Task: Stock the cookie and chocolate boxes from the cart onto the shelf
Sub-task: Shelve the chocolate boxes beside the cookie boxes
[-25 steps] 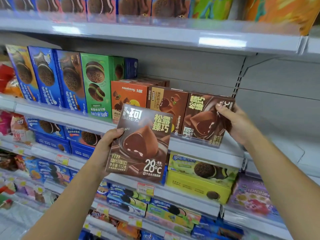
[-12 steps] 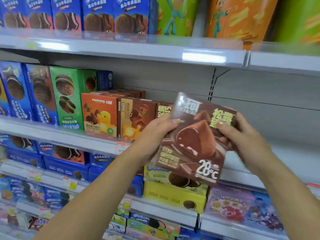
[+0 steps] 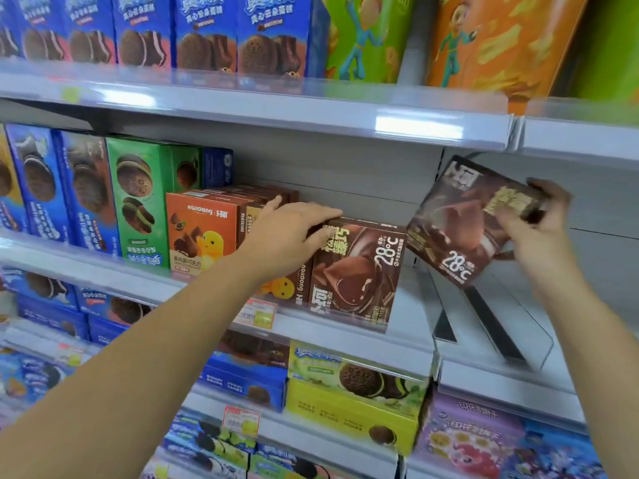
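Brown box [image 3: 460, 219] gripped in right hand [image 3: 539, 233], tilted over bare shelf [image 3: 413, 299], left hand [image 3: 288, 233] flat on shelved box [image 3: 356, 274]

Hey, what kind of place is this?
Most likely a supermarket or convenience-store snack aisle: tiered shelves with price tags on the rails, rows of identical blue cookie boxes facing outward, and a right hand holding a chocolate box to stock.

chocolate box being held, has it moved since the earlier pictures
Yes, rightward. Earlier it covered the standing box on the shelf; now the held box is right of it, in the right hand alone.
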Motion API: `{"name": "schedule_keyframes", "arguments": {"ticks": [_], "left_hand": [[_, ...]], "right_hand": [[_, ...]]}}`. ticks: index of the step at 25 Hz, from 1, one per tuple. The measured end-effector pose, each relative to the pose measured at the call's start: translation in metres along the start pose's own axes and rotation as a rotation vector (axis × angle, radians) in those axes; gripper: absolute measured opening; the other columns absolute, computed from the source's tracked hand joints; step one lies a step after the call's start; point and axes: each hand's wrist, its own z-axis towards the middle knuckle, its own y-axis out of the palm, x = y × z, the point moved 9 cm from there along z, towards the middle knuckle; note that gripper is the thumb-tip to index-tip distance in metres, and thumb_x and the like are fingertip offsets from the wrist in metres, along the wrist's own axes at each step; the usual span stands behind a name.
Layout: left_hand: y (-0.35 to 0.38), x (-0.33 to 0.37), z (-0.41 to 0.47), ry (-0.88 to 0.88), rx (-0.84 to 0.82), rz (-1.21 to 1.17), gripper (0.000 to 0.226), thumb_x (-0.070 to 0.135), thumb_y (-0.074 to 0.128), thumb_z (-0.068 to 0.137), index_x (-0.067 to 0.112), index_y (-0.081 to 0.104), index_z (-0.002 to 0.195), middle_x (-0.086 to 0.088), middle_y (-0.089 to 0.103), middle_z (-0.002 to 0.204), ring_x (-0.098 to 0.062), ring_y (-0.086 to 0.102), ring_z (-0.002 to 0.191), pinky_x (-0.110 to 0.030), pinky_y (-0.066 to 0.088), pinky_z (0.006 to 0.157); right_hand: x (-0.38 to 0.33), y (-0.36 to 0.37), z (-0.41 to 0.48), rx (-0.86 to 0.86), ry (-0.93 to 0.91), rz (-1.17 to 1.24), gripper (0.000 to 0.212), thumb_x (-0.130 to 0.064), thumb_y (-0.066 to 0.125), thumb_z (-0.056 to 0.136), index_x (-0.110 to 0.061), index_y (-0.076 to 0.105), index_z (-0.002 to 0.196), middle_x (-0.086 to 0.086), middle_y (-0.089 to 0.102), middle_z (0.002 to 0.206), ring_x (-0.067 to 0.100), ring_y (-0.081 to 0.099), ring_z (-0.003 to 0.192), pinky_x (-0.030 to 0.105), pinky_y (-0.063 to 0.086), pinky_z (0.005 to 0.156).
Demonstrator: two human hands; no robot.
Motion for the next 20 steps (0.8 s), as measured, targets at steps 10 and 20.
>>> {"name": "schedule_keyframes", "arguments": {"ticks": [10, 20], "left_hand": [[0.001, -0.005, 0.004, 0.053, 0.027, 0.049, 0.048, 0.047, 0.048, 0.095, 0.039, 0.041, 0.141, 0.013, 0.047, 0.145, -0.009, 0.039, 0.137, -0.04, 0.024, 0.113], [0.001, -0.006, 0.006, 0.034, -0.06, 0.048, 0.057, 0.051, 0.052, 0.091, 0.037, 0.038, 0.144, 0.01, 0.041, 0.15, -0.011, 0.032, 0.141, -0.043, 0.019, 0.118]], "right_hand": [[0.053, 0.134, -0.008, -0.639, 0.184, -0.034, 0.02, -0.041, 0.034, 0.103, -0.04, 0.052, 0.11, 0.002, 0.062, 0.096, 0.022, 0.06, 0.087, 0.04, 0.05, 0.071], [0.049, 0.131, -0.013, -0.565, 0.207, -0.078, 0.032, -0.047, 0.024, 0.103, -0.042, 0.049, 0.122, 0.005, 0.062, 0.102, 0.023, 0.061, 0.095, 0.041, 0.051, 0.085]]}}
